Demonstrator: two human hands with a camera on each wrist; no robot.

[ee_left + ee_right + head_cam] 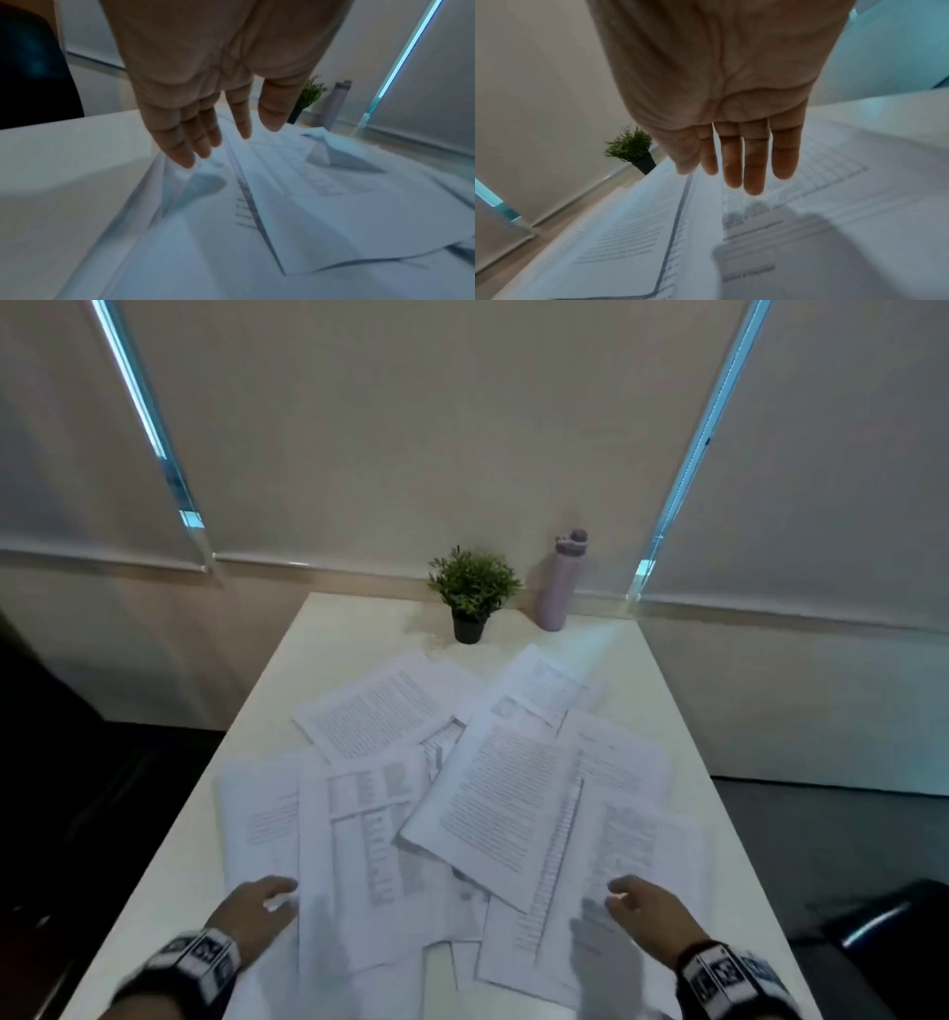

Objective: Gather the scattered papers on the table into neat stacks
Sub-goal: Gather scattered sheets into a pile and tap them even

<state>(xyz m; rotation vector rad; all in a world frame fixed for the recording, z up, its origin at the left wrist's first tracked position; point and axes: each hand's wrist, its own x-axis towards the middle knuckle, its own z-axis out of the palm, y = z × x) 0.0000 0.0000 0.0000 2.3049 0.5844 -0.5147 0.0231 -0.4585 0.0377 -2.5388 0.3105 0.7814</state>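
We see the papers spread in an overlapping heap across the near and middle part of the white bench; our left hand is at the near left edge of the heap, fingers straight and slightly spread, tips at a curled sheet edge, gripping nothing; our right hand hangs over the near right sheets, fingers extended and close together, holding nothing; whether they touch the paper we cannot tell; a potted plant and a pink bottle stand at the far edge.

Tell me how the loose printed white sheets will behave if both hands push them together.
The loose printed white sheets look thin and overlapped, so they will probably slide over one another. One edge by the left hand already curls up, so expect buckling rather than stiff sliding.
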